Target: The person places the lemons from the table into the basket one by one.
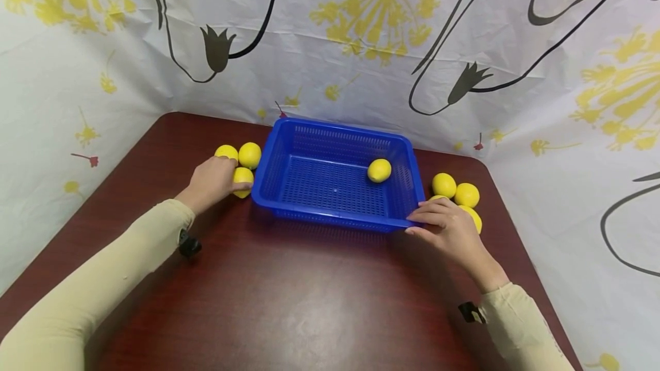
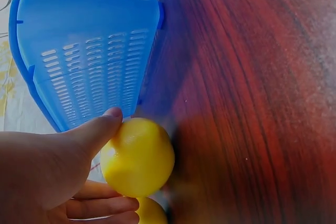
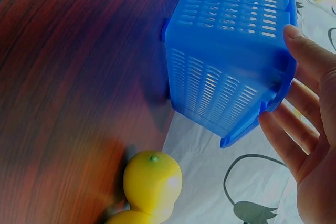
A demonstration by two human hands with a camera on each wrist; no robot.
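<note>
At the left of the blue plastic basket (image 1: pixel 330 219), my left hand (image 1: pixel 210 181) holds a yellow lemon (image 2: pixel 139 158) between thumb and fingers, low by the table. The thumb tip lies close to the basket's side. Two more lemons sit just behind it, one of them a lemon (image 1: pixel 250 156) beside the basket wall. My right hand (image 1: pixel 446 225) is at the basket's near right corner, fingers fairly straight over the rim (image 3: pixel 287 85) and thumb on the front side. Inside the basket, toward the right, lies a single lemon (image 1: pixel 379 170).
Several lemons (image 1: pixel 467 195) are grouped on the table right of the basket, partly hidden by my right hand. The dark red-brown table (image 1: pixel 309 302) meets a white flowered cloth (image 1: pixel 319 73) behind and at both sides.
</note>
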